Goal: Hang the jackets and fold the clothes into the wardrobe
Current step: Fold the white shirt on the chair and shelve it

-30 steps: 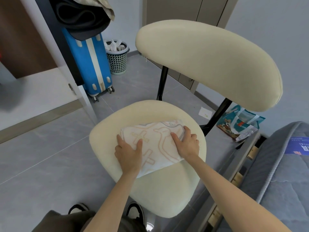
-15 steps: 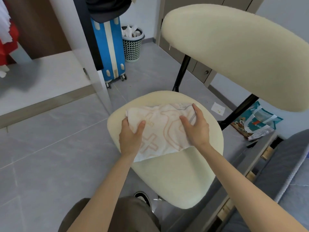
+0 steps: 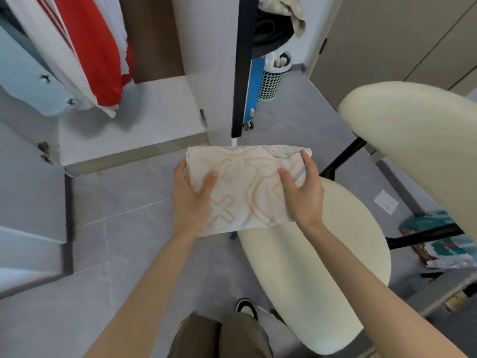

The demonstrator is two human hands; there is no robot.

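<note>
Folded shirt (image 3: 245, 187) lifted off chair (image 3: 315, 267).

Both arms bare, stretched forward from the body, forearms converging slightly toward the hands. Grip, left hand (image 3: 191, 195): thumb laid on top of the folded garment (image 3: 247, 187), other fingers curled under its left edge. Grip, right hand (image 3: 305, 196): thumb on top, fingers wrapped round the right edge, fingertips showing at the far corner. Wrists roughly level, palms turned inward toward each other.
</note>
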